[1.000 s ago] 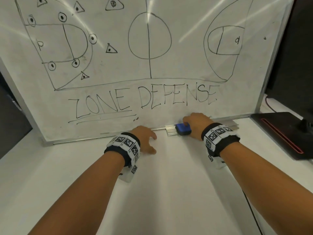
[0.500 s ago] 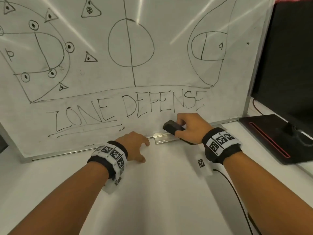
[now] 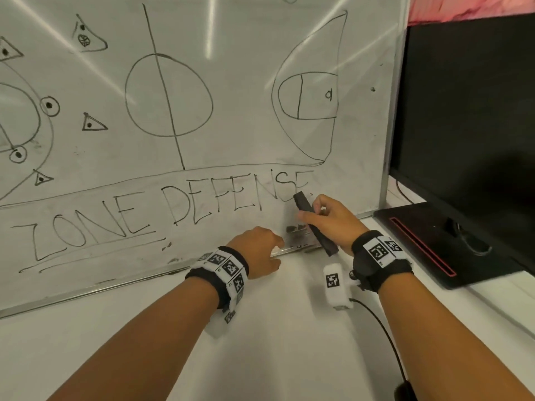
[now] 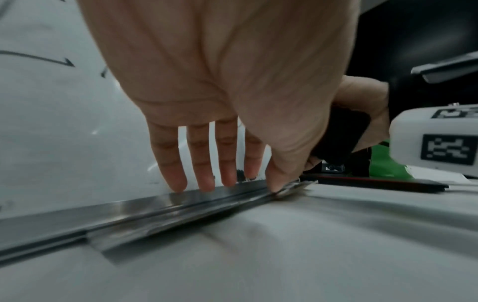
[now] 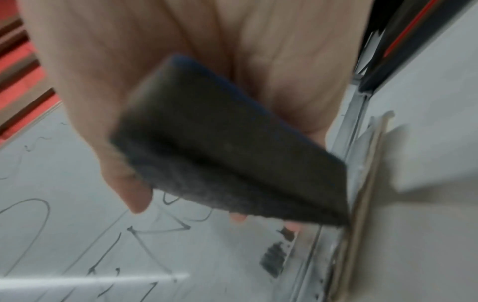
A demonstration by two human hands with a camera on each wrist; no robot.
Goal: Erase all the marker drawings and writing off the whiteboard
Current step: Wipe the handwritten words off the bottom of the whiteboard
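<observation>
A whiteboard (image 3: 231, 146) leans upright on the table, covered with a black court diagram and the words ZONE DEFENSE (image 3: 162, 212). My right hand (image 3: 327, 218) grips a dark felt eraser (image 3: 314, 224) with a blue back, held tilted just in front of the board below the last E. The right wrist view shows the eraser (image 5: 227, 151) across my palm, felt side out. My left hand (image 3: 257, 250) rests with straight fingers (image 4: 201, 163) on the board's metal bottom rail (image 4: 129, 208), holding nothing.
A black monitor (image 3: 469, 111) on a black base (image 3: 434, 244) with a red stripe stands close to the board's right edge. A thin black cable (image 3: 379, 328) trails over the white table (image 3: 260, 357). Dark smudges (image 3: 295, 230) mark the board above the small tray (image 3: 298, 248).
My right hand picked the eraser up off the tray, turned it felt side outward and raised it toward the end of DEFENSE. The left hand stayed on the rail. The view shifted right.
</observation>
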